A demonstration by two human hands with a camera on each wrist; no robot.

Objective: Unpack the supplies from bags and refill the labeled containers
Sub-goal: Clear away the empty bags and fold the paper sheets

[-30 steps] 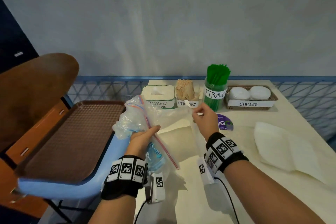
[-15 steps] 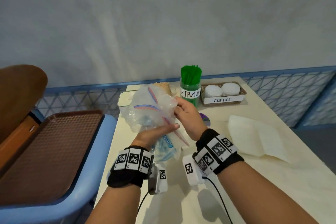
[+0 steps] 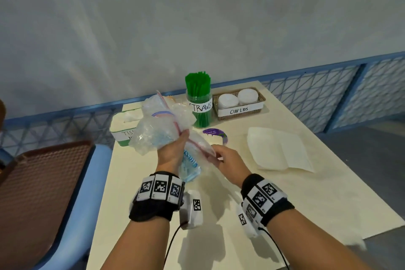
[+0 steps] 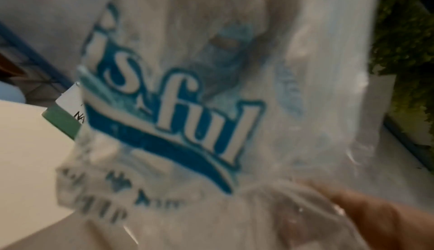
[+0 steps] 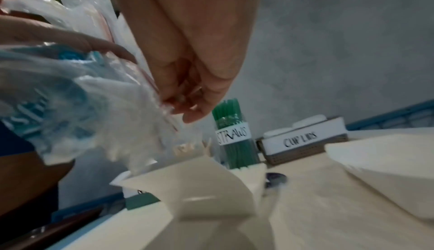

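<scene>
My left hand point(image 3: 174, 149) grips a crumpled bundle of clear plastic bags point(image 3: 162, 125) above the table, among them a zip bag with a red and blue seal and a wrapper with blue print point(image 4: 178, 116). My right hand point(image 3: 223, 158) pinches the zip bag's lower corner point(image 5: 166, 105) just right of the left hand. Behind stand the green tissue box point(image 3: 122, 129), the jar of green straws point(image 3: 198, 103) labelled STRAWS and the basket point(image 3: 241, 114) labelled CUP LIDS with white lids. The bags hide the stirrer holder.
A stack of white napkins point(image 3: 278, 149) lies on the cream table point(image 3: 306, 204) to the right. A purple round sticker point(image 3: 215, 135) lies near the straws. A brown tray point(image 3: 41, 193) rests on a blue chair at the left. A blue lattice railing runs behind.
My view has swung to the right and risen. The left hand lifted the bag bundle higher. The right hand dropped from the bundle's upper side to the zip bag's lower corner.
</scene>
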